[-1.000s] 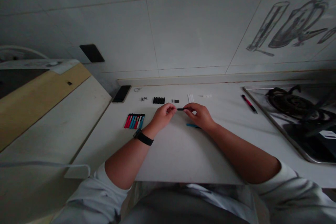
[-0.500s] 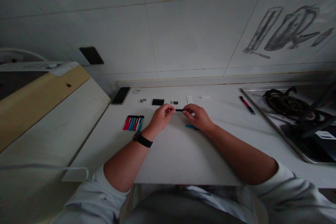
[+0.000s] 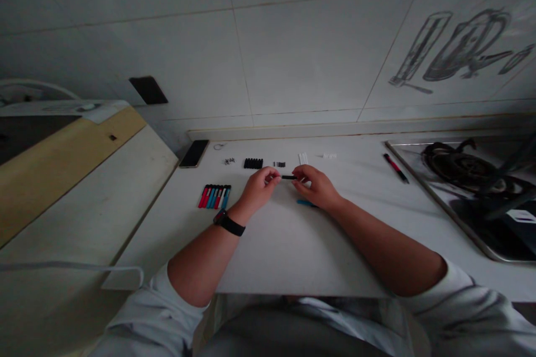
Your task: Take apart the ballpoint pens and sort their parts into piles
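Both my hands meet over the middle of the white counter (image 3: 293, 245). My left hand (image 3: 258, 189) and my right hand (image 3: 316, 187) each pinch one end of a small black pen part (image 3: 288, 177) held level between them. A black watch sits on my left wrist. A blue pen piece (image 3: 305, 202) lies on the counter just under my right hand. Left of my left hand lies a row of several red and blue pens (image 3: 215, 196).
Along the back lie a black phone (image 3: 194, 153), a row of black caps (image 3: 253, 163), small metal bits (image 3: 229, 160), dark small parts (image 3: 279, 164) and white sticks (image 3: 303, 157). A red pen (image 3: 395, 168) lies near the gas stove (image 3: 473, 178). A wooden board (image 3: 62, 162) sits left.
My hands stay together on the black part with only small finger shifts. The view has drifted slightly.
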`<state>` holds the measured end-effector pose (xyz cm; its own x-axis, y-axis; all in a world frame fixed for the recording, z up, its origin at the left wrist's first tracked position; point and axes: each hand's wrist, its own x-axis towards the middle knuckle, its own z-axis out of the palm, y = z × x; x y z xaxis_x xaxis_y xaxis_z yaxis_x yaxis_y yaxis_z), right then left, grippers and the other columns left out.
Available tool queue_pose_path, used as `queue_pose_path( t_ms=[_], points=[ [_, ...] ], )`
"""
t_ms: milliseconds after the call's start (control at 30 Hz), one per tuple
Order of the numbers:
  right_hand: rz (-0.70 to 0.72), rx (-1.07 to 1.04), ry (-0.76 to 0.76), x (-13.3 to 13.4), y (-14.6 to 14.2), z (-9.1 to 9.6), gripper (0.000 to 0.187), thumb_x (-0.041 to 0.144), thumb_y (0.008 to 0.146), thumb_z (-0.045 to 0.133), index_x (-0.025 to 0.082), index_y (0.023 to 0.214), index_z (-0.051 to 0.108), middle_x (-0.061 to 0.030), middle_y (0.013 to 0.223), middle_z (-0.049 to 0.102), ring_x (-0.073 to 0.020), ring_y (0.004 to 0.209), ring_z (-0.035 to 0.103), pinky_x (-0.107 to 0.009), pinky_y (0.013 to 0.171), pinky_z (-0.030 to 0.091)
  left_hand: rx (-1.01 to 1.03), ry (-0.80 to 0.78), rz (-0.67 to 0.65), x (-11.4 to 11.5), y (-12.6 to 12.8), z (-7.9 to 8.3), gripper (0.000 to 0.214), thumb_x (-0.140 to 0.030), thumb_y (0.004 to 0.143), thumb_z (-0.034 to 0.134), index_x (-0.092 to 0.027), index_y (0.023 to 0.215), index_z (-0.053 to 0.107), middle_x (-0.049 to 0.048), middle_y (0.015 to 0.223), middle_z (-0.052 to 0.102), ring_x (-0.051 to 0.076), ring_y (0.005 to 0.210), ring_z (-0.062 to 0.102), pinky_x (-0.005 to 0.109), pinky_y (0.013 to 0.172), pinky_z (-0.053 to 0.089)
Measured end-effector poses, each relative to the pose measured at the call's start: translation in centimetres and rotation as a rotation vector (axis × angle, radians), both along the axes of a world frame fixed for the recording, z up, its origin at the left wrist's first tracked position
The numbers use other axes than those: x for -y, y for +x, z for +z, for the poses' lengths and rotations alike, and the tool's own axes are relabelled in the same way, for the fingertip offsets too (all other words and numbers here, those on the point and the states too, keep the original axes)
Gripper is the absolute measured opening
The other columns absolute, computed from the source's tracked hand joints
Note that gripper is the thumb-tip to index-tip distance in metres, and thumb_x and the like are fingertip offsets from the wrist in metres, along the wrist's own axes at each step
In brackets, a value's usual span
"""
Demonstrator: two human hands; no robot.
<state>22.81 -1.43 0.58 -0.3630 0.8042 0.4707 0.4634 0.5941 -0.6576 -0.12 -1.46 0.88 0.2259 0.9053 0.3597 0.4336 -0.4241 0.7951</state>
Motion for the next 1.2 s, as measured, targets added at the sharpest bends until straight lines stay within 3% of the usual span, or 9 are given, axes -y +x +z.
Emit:
queue_pose_path(
  t_ms=[133,300,433,600,1200],
  points=[
    [0.0,0.019,0.006,-0.01,-0.01,0.0,0.014,0.032,0.098,0.058,0.023,0.103,0.067,-0.0065,0.096,0.068,-0.0178,0.083,0.067,-0.032,0.077,0.058,-0.003,0.008,0.001,-0.1,-0.05,-0.14,0.003,-0.022,0.094,0.065,-0.02,0.095,0.066,0.0028,0.093,0.07,0.016,0.084,0.063,0.03,0.082,0.051],
    [-0.008,0.008,0.012,-0.04,-0.01,-0.09,0.019,0.031,0.093,0.064,0.023,0.111,0.065,-0.0067,0.099,0.068,-0.0185,0.085,0.068,-0.033,0.077,0.059,-0.01,0.007,0.003,-0.15,-0.05,-0.18,0.004,-0.023,0.094,0.064,-0.02,0.096,0.066,0.0028,0.094,0.07,0.016,0.085,0.064,0.03,0.082,0.051],
    [-0.009,0.027,0.006,-0.09,0.03,-0.15,0.011,0.03,0.096,0.06,0.023,0.103,0.065,-0.0062,0.097,0.068,-0.0175,0.082,0.067,-0.033,0.076,0.058,-0.018,0.02,0.003,-0.18,-0.1,-0.26,0.004,-0.023,0.094,0.064,-0.02,0.096,0.066,0.0024,0.093,0.07,0.016,0.084,0.063,0.03,0.081,0.05],
    [-0.008,0.024,0.007,-0.12,0.06,-0.22,0.018,0.029,0.093,0.064,0.022,0.109,0.064,-0.0062,0.098,0.067,-0.0182,0.086,0.068,-0.033,0.077,0.059,-0.023,0.003,0.0,-0.15,-0.08,-0.23,0.004,-0.023,0.094,0.065,-0.02,0.096,0.065,0.0027,0.094,0.071,0.016,0.085,0.064,0.03,0.082,0.051],
    [0.008,0.062,0.022,-0.16,0.12,-0.17,0.012,0.03,0.098,0.059,0.022,0.102,0.067,-0.0068,0.099,0.068,-0.0183,0.085,0.066,-0.033,0.079,0.056,-0.043,0.016,-0.023,-0.3,-0.16,-0.76,0.007,-0.026,0.096,0.062,-0.02,0.097,0.066,0.0031,0.094,0.071,0.016,0.085,0.064,0.031,0.082,0.051]
  ],
)
